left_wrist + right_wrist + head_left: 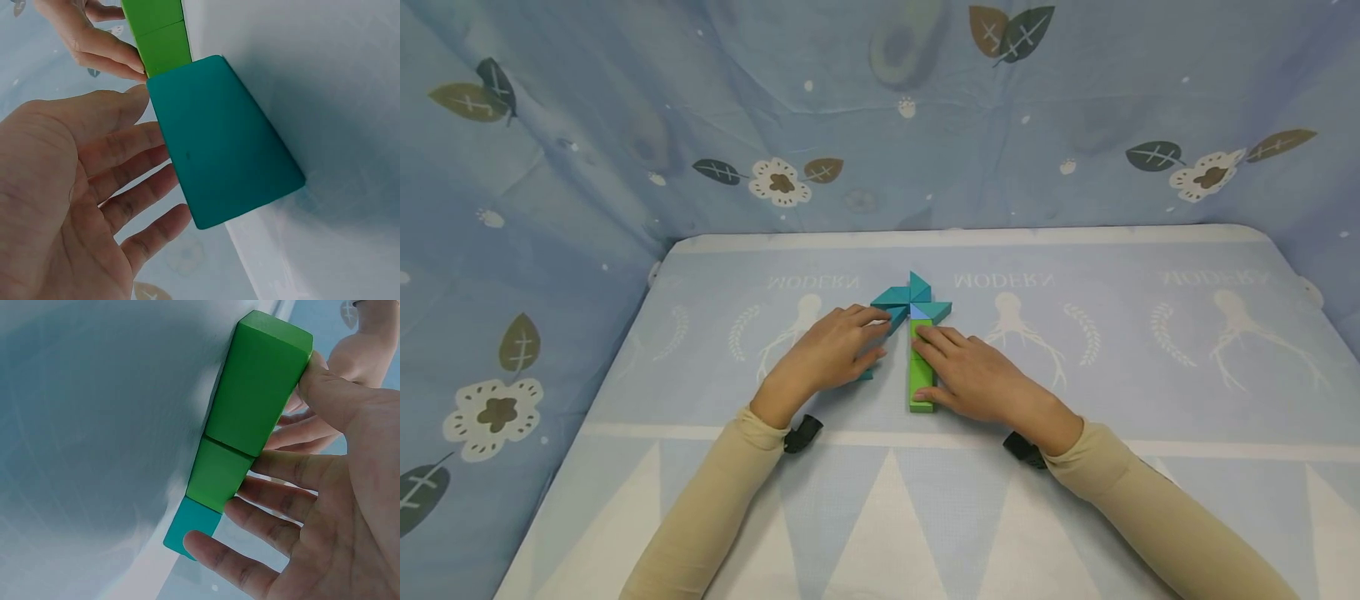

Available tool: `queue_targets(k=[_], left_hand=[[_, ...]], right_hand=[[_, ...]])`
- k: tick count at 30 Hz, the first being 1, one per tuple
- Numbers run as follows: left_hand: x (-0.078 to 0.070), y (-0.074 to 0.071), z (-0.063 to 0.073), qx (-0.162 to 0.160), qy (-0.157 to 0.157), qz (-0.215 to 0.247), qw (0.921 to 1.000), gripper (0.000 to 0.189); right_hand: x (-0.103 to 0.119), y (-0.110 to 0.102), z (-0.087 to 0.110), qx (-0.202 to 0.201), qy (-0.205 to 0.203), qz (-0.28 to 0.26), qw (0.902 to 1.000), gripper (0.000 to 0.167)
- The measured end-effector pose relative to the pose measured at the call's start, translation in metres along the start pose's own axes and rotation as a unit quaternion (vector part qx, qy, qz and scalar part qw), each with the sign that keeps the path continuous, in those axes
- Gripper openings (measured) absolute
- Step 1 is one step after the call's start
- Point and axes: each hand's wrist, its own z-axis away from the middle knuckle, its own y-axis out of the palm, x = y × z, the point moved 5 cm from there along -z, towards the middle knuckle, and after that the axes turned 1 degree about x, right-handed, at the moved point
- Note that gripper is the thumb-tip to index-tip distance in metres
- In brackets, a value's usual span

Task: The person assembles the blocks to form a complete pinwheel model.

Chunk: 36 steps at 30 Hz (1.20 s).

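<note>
Several teal triangular blocks (920, 292) form a pinwheel shape on the table, with a small lavender triangle (915, 312) near its middle. Below it runs a straight column of green blocks (921, 373) laid end to end. My right hand (973, 371) rests along the column's right side, its fingers extended and fingertips on the green surface. My left hand (838, 346) reaches to the pinwheel's lower-left blade, fingertips right at the teal edge, fingers loosely bent. Partly hidden beneath that hand is another teal block (866, 376), large in the left wrist view.
The patterned tabletop (887, 500) has printed trees and white triangles. A blue curtain (880, 125) with flower and leaf prints hangs behind the table and along its left side. Dark wrist devices (803, 433) sit beneath both forearms.
</note>
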Motion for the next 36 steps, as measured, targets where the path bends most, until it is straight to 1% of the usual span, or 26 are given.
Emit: queue_targets(k=[9, 16, 21, 32, 36], left_hand=[[-0.0002, 0.0015, -0.0008, 0.010, -0.006, 0.002, 0.9999, 0.042], [-0.0017, -0.0002, -0.0009, 0.007, -0.004, -0.013, 0.9999, 0.043], [-0.0022, 0.0005, -0.0008, 0.012, -0.006, -0.015, 0.9998, 0.043], [-0.0015, 0.0032, -0.0020, 0.016, -0.011, -0.018, 0.9996, 0.046], [-0.0013, 0.0037, -0.0020, 0.018, -0.011, -0.022, 0.9995, 0.047]], right_hand=[[-0.0011, 0.0008, 0.0001, 0.006, 0.004, -0.002, 1.0000, 0.073], [-0.0014, 0.0009, -0.0010, 0.006, 0.004, 0.003, 1.0000, 0.072], [-0.0013, 0.0015, -0.0006, 0.010, 0.005, -0.001, 0.9999, 0.072], [-0.0015, 0.0010, -0.0007, -0.007, -0.003, -0.001, 1.0000, 0.071], [-0.0015, 0.0009, -0.0007, -0.001, 0.001, -0.003, 1.0000, 0.072]])
